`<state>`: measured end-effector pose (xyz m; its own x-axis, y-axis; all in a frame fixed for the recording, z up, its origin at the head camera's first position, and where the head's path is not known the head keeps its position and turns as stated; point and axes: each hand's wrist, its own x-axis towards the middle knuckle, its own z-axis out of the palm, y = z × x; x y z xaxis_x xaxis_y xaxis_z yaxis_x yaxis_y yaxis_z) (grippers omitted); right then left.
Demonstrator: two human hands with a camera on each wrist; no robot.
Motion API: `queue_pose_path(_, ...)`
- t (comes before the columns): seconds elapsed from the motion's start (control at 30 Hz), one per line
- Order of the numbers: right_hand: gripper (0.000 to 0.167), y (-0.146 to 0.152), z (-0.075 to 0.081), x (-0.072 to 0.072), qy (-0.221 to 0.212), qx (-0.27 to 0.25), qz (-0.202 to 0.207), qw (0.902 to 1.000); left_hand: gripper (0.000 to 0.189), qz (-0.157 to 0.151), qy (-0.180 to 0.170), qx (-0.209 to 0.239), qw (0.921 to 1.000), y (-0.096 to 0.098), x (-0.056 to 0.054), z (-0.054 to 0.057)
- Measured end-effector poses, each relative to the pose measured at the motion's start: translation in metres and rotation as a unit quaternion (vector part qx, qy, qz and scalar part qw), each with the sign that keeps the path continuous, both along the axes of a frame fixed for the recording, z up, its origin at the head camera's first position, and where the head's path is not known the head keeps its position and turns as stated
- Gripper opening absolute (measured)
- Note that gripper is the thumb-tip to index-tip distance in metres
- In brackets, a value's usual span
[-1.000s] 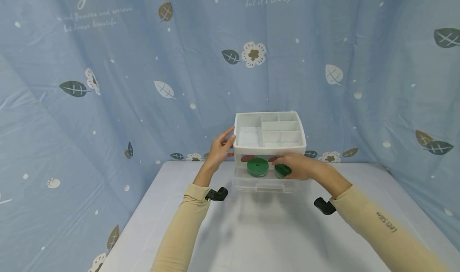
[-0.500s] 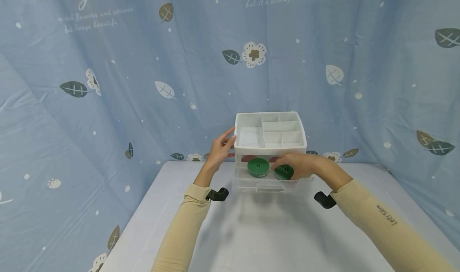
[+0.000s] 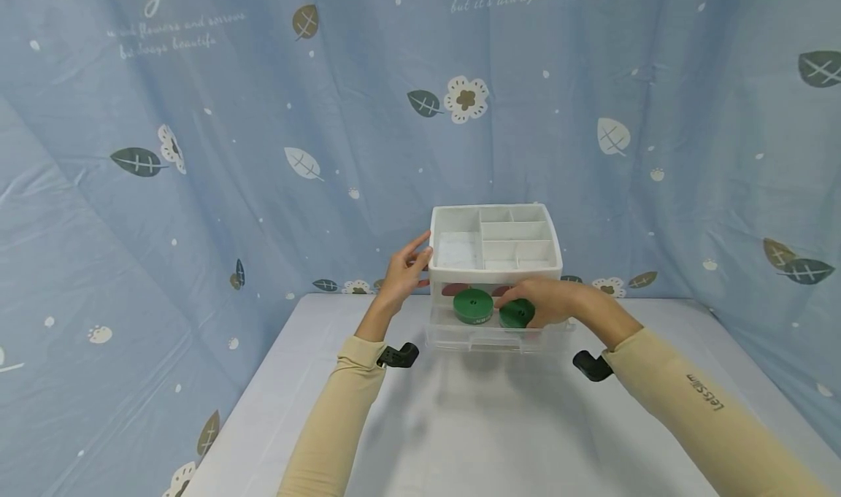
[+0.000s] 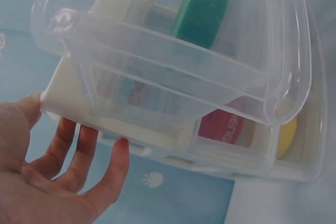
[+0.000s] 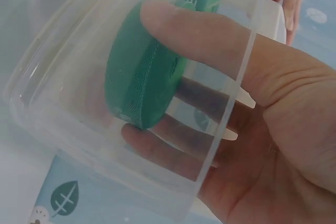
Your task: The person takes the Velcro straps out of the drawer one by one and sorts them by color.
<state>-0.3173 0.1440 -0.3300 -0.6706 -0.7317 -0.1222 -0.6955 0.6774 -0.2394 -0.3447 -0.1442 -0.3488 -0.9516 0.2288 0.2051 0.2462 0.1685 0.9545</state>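
Note:
My right hand [image 3: 547,301] reaches into the pulled-out clear drawer [image 3: 447,337] of a white desktop organizer [image 3: 494,275]. It holds a green roll of woven tape [image 5: 139,72], the thumb on its upper edge and the fingers round the far side, as the right wrist view shows through the drawer wall. To its left in the drawer, a second green roll [image 3: 473,305] lies flat. My left hand [image 3: 401,274] touches the organizer's left side with thumb and fingertips, the fingers extended and slightly bent.
Through a lower clear drawer show a dark red roll [image 4: 223,126] and something yellow [image 4: 287,137]. The organizer's top tray [image 3: 458,250] has several compartments. It stands at the back of a white-covered table [image 3: 499,438], before a blue printed curtain [image 3: 368,117].
The green roll in my right hand has gone from tilted to nearly flat in the drawer beside the other roll. My left hand stays on the organizer's side.

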Motion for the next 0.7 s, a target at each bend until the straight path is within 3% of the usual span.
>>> queue_pose_path(0.23,0.062,-0.001,-0.001,0.0,0.002,-0.005,-0.006,1.0,0.048,0.02,0.016,-0.001,0.9997,-0.001,-0.018,-0.02)
queue_pose_path(0.7,0.061,-0.003,0.0,0.001,-0.011,0.002,-0.03,0.9995,0.047,0.03,0.016,-0.005,0.9994,0.0,-0.019,-0.02)
